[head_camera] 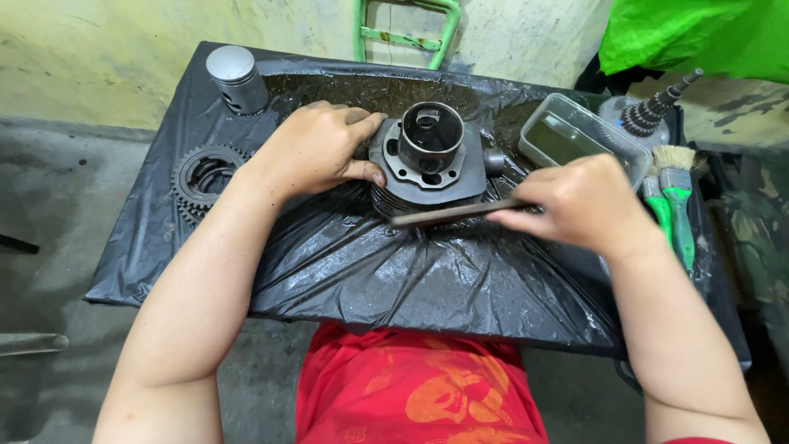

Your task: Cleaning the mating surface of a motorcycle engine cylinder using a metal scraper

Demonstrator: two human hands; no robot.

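Note:
A dark grey finned engine cylinder (429, 160) stands on a table covered with black plastic sheet (370, 271). My left hand (316, 148) grips the cylinder's left side, thumb on its flange. My right hand (575, 201) holds a flat, dark metal file or blade (448, 214) that lies level against the cylinder's near edge, pointing left.
A silver piston (237, 78) stands at the far left corner. A toothed gear (201, 177) lies left of my hand. A clear plastic tub (579, 136), a geared shaft (653, 111) and green-handled brushes (675, 197) sit at the right. A green metal frame (407, 33) is behind.

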